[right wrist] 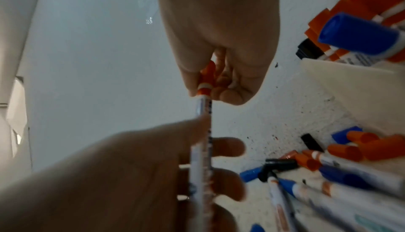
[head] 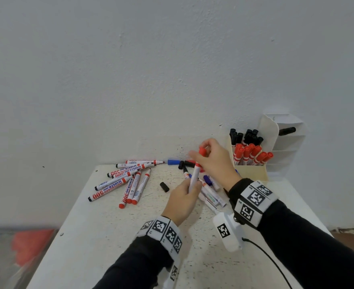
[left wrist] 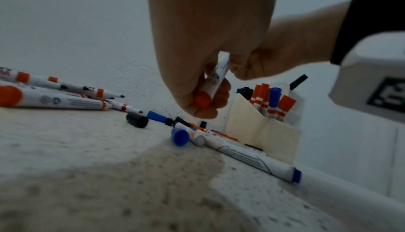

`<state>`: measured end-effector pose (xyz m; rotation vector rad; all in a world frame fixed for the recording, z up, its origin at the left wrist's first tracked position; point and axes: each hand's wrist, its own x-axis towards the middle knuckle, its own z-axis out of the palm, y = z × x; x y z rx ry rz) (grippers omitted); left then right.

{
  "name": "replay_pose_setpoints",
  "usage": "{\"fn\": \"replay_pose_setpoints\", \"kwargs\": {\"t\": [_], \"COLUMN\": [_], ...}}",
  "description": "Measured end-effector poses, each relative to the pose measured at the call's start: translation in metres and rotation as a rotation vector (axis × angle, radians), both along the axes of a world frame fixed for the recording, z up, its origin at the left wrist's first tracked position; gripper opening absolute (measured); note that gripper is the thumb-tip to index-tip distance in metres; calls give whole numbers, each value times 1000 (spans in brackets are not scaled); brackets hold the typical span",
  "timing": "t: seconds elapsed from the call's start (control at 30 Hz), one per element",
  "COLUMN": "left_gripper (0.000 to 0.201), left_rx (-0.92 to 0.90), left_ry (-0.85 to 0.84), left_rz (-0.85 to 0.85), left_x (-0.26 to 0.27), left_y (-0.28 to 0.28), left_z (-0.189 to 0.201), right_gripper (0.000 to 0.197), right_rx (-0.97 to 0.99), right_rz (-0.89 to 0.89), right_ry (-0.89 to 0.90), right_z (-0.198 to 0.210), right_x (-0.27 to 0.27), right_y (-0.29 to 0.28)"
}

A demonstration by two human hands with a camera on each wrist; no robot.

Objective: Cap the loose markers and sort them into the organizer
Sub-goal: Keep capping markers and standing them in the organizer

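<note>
Head view alone: black-capped markers (head: 246, 137) in organizer (head: 253, 173).

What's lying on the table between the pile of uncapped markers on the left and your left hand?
One loose black cap, lying alone on the table, apart from the marker pile and the left hand; head view.

- My counter (head: 92, 236) is white with dark specks.
- Far left on it lies a heap of uncapped markers (head: 126, 180).
- A loose black cap (head: 164, 187) lies alone mid-counter.
- The organizer (head: 253, 172) stands far right.
</note>
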<state>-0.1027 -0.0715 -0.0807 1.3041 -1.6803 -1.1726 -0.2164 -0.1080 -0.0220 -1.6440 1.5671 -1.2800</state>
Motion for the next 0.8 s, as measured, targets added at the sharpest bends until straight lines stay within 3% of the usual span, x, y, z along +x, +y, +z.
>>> {"fn": "replay_pose_setpoints", "kwargs": {"t": [0.1,0.2,0.3,0.43,0.8], "left_gripper": [21,38,40,37,33], "left_rx": [-27,16,-66,-115,-141], "left_ry": [-187,-505,-770,-849,-854], "left_rz": [-70,-152,-296,-289,-231], "left_x": [-13,-23,-30,-31,-32], "left_y": [5,5,5,4,10], "left_z": [-8,-22,-35,-35,-22], "right_gripper": [18,18,18,16,16], "right_rx": [-203,-379,-518,-527,-207], "right_rz": [-80,-178,-289,-342,-282], "right_ry": [73,58,62,110,342], "right_z": [22,46,61,64,17], "right_x": [-11,-30,-54,-83,-106], "right_y": [4,7,9,8,-10]}}
